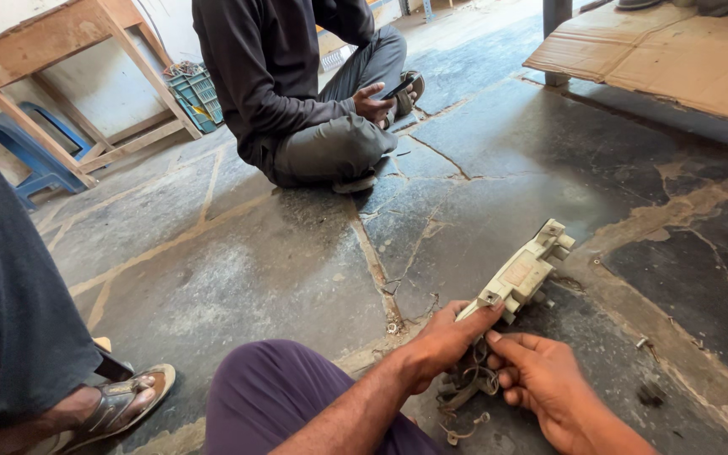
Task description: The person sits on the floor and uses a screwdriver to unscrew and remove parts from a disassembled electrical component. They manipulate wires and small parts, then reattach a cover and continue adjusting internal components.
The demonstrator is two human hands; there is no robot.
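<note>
Purple-clad knee point(284, 392) sits nearest, bottom centre, with both forearms reaching out past it to the right. Left hand point(446, 339): fingers curled, thumb and fingertips clamped on the near end of a cream plastic electrical unit point(522, 274). Unit is long and boxy, tilted, far end pointing up and to the right, held just off the stone floor point(297, 253). Right hand point(543, 381): just beside the left, fingers bent, thumb tip touching the underside of the unit's near end; cannot tell if it truly grips anything. Tangle of dark wires point(469, 383) hangs below the unit between the two hands, with a loose loop lying on the floor near the bottom edge.

Small dark bits point(650, 389) lie on the floor to the right, well apart from the hands.

Far centre: another person in dark clothes point(297, 84) sits cross-legged, holding a phone point(398, 87). Near left: a third person's sandalled foot point(120, 404). Far left: wooden table frame point(61, 50), blue plastic stool point(27, 147), green crate point(195, 93). Far right: flattened cardboard point(667, 55).
</note>
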